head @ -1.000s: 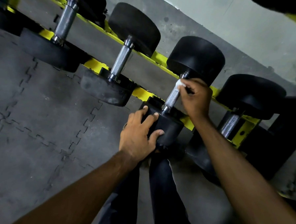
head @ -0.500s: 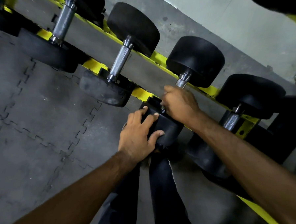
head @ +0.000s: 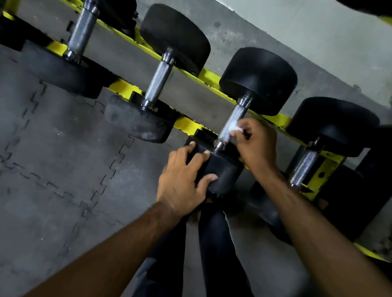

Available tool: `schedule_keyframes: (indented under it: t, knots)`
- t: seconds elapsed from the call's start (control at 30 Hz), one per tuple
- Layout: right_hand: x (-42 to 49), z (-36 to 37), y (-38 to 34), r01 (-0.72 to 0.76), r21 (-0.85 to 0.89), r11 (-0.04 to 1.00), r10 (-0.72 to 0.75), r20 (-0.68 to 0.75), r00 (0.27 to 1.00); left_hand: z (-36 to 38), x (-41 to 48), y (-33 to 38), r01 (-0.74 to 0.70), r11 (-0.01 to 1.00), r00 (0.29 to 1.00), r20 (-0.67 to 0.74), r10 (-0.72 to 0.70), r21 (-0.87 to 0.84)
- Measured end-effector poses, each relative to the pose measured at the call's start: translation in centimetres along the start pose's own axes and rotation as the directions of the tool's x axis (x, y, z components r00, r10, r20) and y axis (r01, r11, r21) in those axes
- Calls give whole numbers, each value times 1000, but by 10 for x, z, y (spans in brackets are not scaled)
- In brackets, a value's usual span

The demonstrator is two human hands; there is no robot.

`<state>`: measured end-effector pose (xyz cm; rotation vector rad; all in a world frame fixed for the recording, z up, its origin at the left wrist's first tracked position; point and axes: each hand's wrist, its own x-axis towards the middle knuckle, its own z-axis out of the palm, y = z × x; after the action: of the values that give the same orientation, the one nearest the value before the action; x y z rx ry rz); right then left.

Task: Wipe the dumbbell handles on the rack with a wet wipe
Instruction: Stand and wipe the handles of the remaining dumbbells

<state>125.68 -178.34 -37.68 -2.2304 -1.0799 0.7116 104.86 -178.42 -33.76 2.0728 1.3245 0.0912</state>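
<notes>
Several black dumbbells lie side by side on a yellow rack [head: 211, 77]. The third one from the left has a knurled steel handle [head: 234, 122] between two black heads. My right hand [head: 257, 143] pinches a small white wet wipe [head: 234, 128] and presses it against the right side of that handle, near its middle. My left hand [head: 183, 181] grips the near black head [head: 222, 169] of the same dumbbell, fingers spread over its rim. The lower end of the handle shows bare below the wipe.
Neighbouring dumbbell handles [head: 160, 81] [head: 82, 32] lie to the left and another handle [head: 304, 167] to the right. Grey interlocking floor mats [head: 53, 163] cover the left. My dark trouser legs [head: 217, 251] stand below the rack. A pale wall [head: 310, 29] runs behind.
My right hand slid down the handle to its lower end, then came back up to the middle, so the wipe shows again. My left hand stayed on the near head.
</notes>
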Motion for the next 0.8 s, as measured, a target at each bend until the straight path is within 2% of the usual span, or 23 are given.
schedule_keyframes:
  t: [0.03,0.1,0.17,0.23,0.3,0.37,0.43,0.5,0.57,0.63,0.77,0.8]
  knots:
    - [-3,2,-1,-124,104,987,131,-58,990,1,0,0,2,1000,1000,0,-2,-1]
    - [-11,9,-2,-347,249,904,369,-45,928,1,1,0,2,1000,1000,2,-2,3]
    - [-16,15,-1,-526,367,767,539,75,839,0,2,1,0,1000,1000,3,0,13]
    - [-6,17,0,-606,493,624,616,167,770,-1,2,1,-4,1000,1000,18,4,25]
    - [14,18,1,-619,596,511,650,203,732,-2,3,1,-8,1000,1000,22,8,27]
    - [29,20,6,-661,605,443,654,287,700,-2,3,1,-9,1000,1000,20,8,19]
    - [28,20,13,-714,520,470,581,427,693,-3,3,2,-7,1000,1000,23,6,13]
    - [17,17,20,-732,395,556,497,548,673,-4,4,2,-4,1000,1000,22,3,17]
    - [12,11,25,-722,322,612,459,598,657,-3,4,2,-2,1000,1000,18,1,21]
    - [16,10,25,-720,339,605,464,584,666,-3,4,3,-1,1000,1000,14,1,25]
    - [19,17,14,-706,556,438,578,428,695,-7,5,2,10,1000,1000,26,-10,7]
    - [12,17,12,-696,578,427,601,393,696,-7,6,2,10,1000,1000,27,-11,5]
